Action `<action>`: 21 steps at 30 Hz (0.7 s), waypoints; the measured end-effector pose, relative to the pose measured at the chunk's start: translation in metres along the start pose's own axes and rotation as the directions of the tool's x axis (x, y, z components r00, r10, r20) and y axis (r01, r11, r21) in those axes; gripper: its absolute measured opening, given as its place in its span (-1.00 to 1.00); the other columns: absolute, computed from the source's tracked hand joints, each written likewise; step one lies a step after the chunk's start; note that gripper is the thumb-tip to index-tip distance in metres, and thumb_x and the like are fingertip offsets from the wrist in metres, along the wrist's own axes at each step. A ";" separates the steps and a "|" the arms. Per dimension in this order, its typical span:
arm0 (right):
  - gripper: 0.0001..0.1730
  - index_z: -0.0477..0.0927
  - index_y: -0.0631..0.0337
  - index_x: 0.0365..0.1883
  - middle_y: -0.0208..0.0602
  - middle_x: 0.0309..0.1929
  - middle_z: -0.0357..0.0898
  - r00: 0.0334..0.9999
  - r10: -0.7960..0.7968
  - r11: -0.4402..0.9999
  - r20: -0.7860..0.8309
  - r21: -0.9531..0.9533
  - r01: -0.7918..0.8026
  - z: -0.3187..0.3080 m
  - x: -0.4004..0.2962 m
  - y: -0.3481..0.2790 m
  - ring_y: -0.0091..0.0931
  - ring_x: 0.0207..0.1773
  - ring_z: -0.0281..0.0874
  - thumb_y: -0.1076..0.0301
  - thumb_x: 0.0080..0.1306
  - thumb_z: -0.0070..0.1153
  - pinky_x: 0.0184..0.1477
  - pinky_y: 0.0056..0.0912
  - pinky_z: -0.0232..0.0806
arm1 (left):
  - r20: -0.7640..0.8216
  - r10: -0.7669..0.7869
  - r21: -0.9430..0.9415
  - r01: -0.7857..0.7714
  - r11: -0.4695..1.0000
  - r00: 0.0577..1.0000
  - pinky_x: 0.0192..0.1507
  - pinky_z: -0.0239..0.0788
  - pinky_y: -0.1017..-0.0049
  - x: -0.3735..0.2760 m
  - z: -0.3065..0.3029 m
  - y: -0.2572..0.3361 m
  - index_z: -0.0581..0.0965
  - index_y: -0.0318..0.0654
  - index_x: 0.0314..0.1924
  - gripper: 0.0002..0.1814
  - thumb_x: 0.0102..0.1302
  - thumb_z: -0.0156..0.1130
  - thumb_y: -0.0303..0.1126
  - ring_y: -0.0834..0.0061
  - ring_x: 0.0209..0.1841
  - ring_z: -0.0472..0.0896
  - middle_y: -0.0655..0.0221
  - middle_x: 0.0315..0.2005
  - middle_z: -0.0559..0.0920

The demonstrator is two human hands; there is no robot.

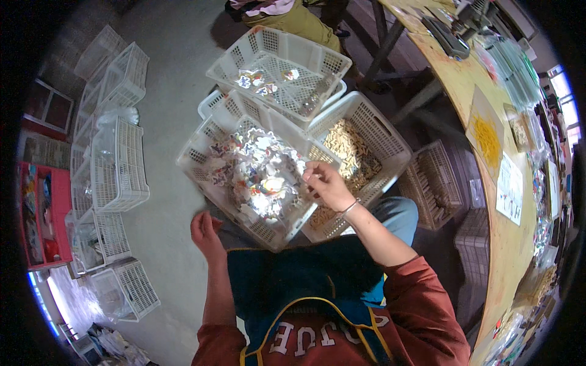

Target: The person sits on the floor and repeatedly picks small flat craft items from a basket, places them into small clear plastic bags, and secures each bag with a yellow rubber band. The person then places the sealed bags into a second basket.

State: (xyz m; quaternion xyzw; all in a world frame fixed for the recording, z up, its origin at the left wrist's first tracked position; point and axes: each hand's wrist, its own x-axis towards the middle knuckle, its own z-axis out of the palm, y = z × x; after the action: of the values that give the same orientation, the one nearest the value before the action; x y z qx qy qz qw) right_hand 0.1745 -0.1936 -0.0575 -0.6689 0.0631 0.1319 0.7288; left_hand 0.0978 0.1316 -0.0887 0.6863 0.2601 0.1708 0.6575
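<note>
In front of me a white plastic basket (201, 158) holds a heap of small flat cut-out pieces (268, 176) with white backs and coloured prints, under bright light. My right hand (326, 183) is over that basket's right side, thumb and fingers drawn together; whether something small is between them I cannot tell. Close behind this hand, a second white basket (384, 137) holds many small light wooden pieces (343, 146). My left hand (204, 233) hangs outside the first basket's near left side, its fingers curled. Its palm side is hidden, so any small thing inside it does not show.
Another basket (279, 34) with a few cut-outs rests beyond, overlapping the others. White crates (119, 164) line the left side, near a red rack (46, 215). A long wooden table (480, 183) curves along the right. A person's leg (293, 23) shows at the top.
</note>
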 end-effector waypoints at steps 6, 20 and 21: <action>-0.84 0.59 0.30 -0.10 -0.34 -0.23 0.62 0.958 -0.210 0.967 -0.193 -0.187 0.174 -0.020 0.145 -0.012 -0.60 -0.35 0.56 0.48 0.38 0.14 -0.34 -0.51 0.47 | 0.164 0.373 0.597 -0.393 0.699 0.913 -0.12 0.46 0.45 0.031 -0.048 -0.052 0.54 -0.30 -0.09 -0.85 0.37 0.24 -0.50 0.43 -0.15 0.56 0.31 -0.16 0.55; -0.56 0.68 0.13 -0.03 -0.29 0.25 0.52 0.674 -0.126 -0.328 0.728 -0.672 0.664 0.044 0.471 0.060 -0.29 0.25 0.49 0.33 0.06 0.35 0.31 -0.26 0.36 | 0.031 0.194 0.597 -0.174 0.783 0.981 -0.18 0.36 0.41 0.083 -0.037 -0.040 0.51 -0.33 -0.16 -0.88 0.31 0.19 -0.52 0.37 -0.18 0.45 0.26 -0.21 0.49; -0.63 0.69 0.10 -0.07 -0.30 0.20 0.56 0.680 -0.151 -0.284 0.718 -0.690 0.665 0.045 0.479 0.061 -0.29 0.23 0.50 0.37 0.10 0.29 0.26 -0.25 0.38 | 0.027 0.190 0.589 -0.169 0.790 0.981 -0.18 0.36 0.41 0.084 -0.036 -0.040 0.51 -0.33 -0.16 -0.88 0.32 0.19 -0.52 0.37 -0.18 0.45 0.26 -0.21 0.49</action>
State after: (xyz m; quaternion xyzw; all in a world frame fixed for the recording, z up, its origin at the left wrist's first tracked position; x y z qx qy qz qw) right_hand 0.6124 -0.0934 -0.2399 -0.9033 -0.4285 -0.0203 -0.0050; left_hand 0.1391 0.2100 -0.1341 0.8746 0.2448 0.1551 0.3887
